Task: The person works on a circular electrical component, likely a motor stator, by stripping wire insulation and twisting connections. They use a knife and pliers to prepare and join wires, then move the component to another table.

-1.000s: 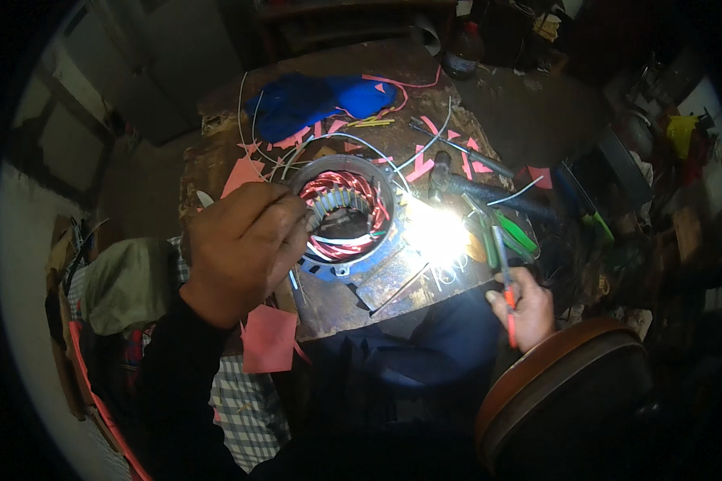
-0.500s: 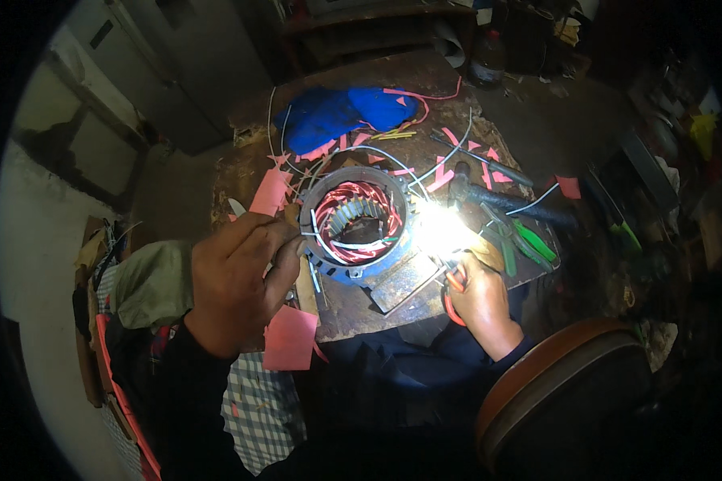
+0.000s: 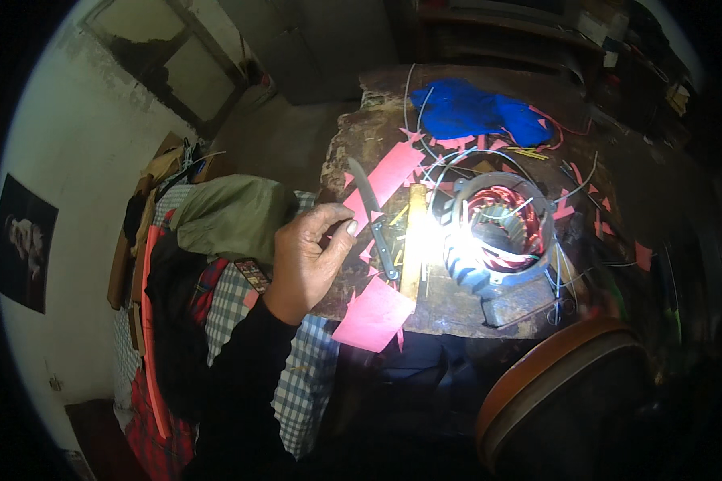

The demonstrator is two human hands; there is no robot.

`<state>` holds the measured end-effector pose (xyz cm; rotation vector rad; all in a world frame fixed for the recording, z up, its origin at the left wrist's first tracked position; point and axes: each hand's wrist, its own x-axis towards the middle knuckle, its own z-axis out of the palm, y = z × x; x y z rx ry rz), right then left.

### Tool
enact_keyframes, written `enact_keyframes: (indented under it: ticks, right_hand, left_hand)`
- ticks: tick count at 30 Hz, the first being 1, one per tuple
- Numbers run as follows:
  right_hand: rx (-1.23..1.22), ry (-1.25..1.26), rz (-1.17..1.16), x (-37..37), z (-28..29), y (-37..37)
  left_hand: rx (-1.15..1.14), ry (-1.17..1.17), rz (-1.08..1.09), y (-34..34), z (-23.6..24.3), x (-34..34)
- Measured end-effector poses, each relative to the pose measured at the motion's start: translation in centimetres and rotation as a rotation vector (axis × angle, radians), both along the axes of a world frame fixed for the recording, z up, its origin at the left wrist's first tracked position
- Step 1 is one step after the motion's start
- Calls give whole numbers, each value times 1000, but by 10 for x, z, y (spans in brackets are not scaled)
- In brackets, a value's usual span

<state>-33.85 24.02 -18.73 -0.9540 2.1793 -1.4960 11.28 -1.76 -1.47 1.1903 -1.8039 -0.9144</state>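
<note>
My left hand (image 3: 309,260) is over the table's left edge, thumb and forefinger slightly apart, with nothing visible between them. Its fingertips are beside a long pink insulation paper strip (image 3: 397,170) and a knife (image 3: 383,247) with a dark handle. A pink paper square (image 3: 375,313) lies nearer me, at the table's front edge. Right of the knife is a yellowish wooden stick (image 3: 415,240), partly washed out by a bright glare. Beyond it stands a motor stator (image 3: 529,268) with red copper windings and white leads. My right hand is out of view.
Blue cloth (image 3: 477,112) lies at the back of the table among pink scraps and thin wires. A green cloth bundle (image 3: 233,212) rests left of my hand. A round brown-rimmed object (image 3: 553,365) blocks the lower right.
The view has swung left, so the stator now appears farther right. My left hand has moved away from the stator. My right hand, which held orange-handled scissors, has left the view.
</note>
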Motion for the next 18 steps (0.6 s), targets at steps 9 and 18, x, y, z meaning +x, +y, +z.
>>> enact_keyframes:
  ticks: [9, 18]
  right_hand:
    - [255, 343, 758, 59, 143, 72]
    - [396, 52, 909, 127, 124, -2]
  left_hand:
    - [-28, -107, -325, -19, -89, -38]
    - [-412, -815, -210, -9, -117, -96]
